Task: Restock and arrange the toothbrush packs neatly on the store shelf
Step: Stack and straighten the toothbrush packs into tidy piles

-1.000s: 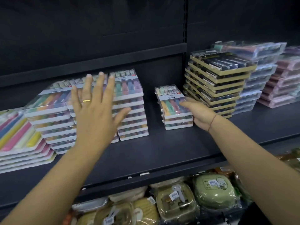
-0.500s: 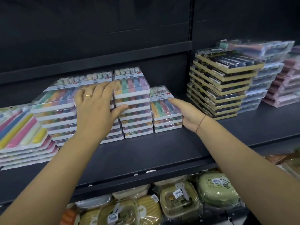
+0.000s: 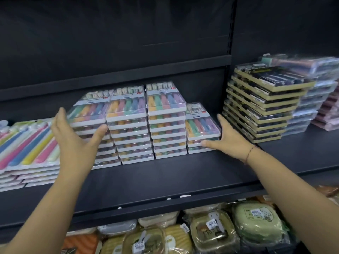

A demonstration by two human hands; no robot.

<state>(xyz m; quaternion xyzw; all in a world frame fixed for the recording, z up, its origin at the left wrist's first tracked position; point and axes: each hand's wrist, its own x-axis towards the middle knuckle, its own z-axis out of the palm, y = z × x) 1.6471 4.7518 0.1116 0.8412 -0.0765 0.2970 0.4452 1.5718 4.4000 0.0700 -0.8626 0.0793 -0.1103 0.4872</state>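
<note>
Clear toothbrush packs with pastel brushes stand in stacks on the dark shelf (image 3: 165,182). Three tall stacks (image 3: 132,123) sit side by side. A short stack (image 3: 201,125) of about three packs now butts against their right side. My right hand (image 3: 226,138) lies flat against the short stack's right side, fingers straight, thumb along the front edge of its bottom pack. My left hand (image 3: 73,142) is at the left end of the leftmost tall stack, fingers spread and upright, thumb pointing across the stack's front. Neither hand holds a pack.
Larger packs of long coloured brushes (image 3: 27,149) lie stacked at the far left. Black-and-gold packs (image 3: 262,109) are stacked to the right, with clear (image 3: 310,99) and pink stacks (image 3: 328,114) beyond. Wrapped goods (image 3: 211,233) fill the shelf below. A shelf upright (image 3: 232,43) rises behind.
My right hand has pushed the short stack left until it meets the tall stacks. My left hand has come off the stack tops and moved to the left end of the row.
</note>
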